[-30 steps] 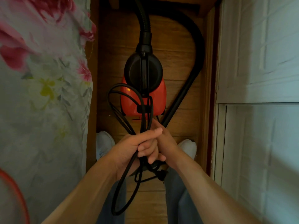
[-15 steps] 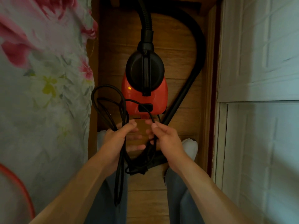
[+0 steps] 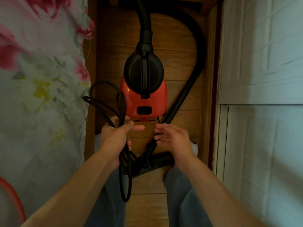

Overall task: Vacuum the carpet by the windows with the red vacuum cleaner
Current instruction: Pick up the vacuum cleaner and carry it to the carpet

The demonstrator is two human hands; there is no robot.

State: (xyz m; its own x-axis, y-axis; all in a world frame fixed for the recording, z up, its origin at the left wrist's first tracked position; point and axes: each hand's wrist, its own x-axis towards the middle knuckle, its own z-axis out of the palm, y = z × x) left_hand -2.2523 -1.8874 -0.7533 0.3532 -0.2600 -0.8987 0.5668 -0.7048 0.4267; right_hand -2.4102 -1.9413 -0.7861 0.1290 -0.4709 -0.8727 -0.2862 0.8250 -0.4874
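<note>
Hands have drawn apart: right hand (image 3: pixel 173 138) has let go, fingers spread and empty, while left hand (image 3: pixel 114 138) grips the looped cord (image 3: pixel 121 105). Vacuum (image 3: pixel 144 99) sits on the floor (image 3: pixel 177 46) just ahead; uncoiling seems underway, vacuuming not begun.

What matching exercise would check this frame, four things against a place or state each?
Things:
1. vacuum
2. cord
3. hose
4. right hand

Places or states:
A. bundled in the grip of the left hand
B. fingers open, gripping nothing
C. red body, standing on the floor
D. black, curves from the vacuum's top end round to the right

Pairs: 1-C, 2-A, 3-D, 4-B
</note>
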